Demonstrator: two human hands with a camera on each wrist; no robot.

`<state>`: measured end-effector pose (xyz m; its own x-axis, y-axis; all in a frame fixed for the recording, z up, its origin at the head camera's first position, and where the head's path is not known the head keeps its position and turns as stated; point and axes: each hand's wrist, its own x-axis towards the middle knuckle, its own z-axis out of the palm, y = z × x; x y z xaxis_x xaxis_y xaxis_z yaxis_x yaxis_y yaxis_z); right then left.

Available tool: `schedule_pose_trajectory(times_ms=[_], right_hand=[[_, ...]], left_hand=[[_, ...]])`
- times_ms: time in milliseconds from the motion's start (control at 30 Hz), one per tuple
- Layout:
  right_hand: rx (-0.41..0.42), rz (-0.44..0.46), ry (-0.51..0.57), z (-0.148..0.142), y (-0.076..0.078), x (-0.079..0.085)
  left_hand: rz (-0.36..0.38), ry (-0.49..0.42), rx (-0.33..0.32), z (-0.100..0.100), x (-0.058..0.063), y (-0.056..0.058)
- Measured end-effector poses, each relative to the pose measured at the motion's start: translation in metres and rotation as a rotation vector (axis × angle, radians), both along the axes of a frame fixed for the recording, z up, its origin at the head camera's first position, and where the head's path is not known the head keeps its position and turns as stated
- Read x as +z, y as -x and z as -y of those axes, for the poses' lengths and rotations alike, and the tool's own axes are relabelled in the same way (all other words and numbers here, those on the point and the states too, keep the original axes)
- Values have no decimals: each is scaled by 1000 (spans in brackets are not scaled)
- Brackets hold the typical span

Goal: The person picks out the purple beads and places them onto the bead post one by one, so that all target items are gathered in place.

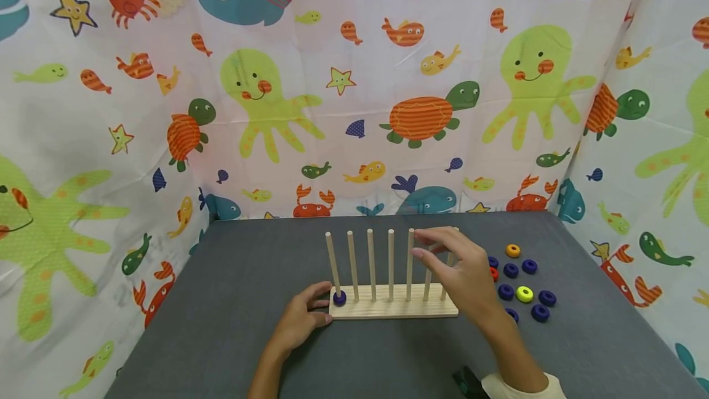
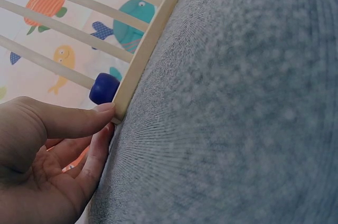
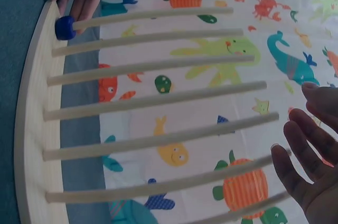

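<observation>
A pale wooden board with a row of several upright pegs stands on the table. One dark blue ring sits at the bottom of the leftmost peg. My left hand grips the board's left end, its thumb at the front corner beside that ring, as the left wrist view shows with the ring just above the thumb. Over the right-hand pegs is my right hand, its fingers loosely bent and holding nothing. In the right wrist view this hand is near the peg tips.
Right of the board, partly behind my right hand, lie loose rings: several dark blue ones, a yellow one, an orange one and a red one. A sea-animal curtain borders the grey table behind and at both sides.
</observation>
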<state>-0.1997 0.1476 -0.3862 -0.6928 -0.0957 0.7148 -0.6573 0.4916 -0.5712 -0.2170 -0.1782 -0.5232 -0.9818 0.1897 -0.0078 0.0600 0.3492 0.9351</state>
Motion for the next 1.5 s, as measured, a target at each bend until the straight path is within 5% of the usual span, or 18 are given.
schedule_pose_trajectory(times_ms=[733, 1500], right_hand=[[-236, 107, -1, -68, -5, -29], [-354, 244, 9, -134, 3, -69]], left_hand=[[-1, -5, -12, 0, 0, 0], [8, -19, -12, 1, -1, 0]])
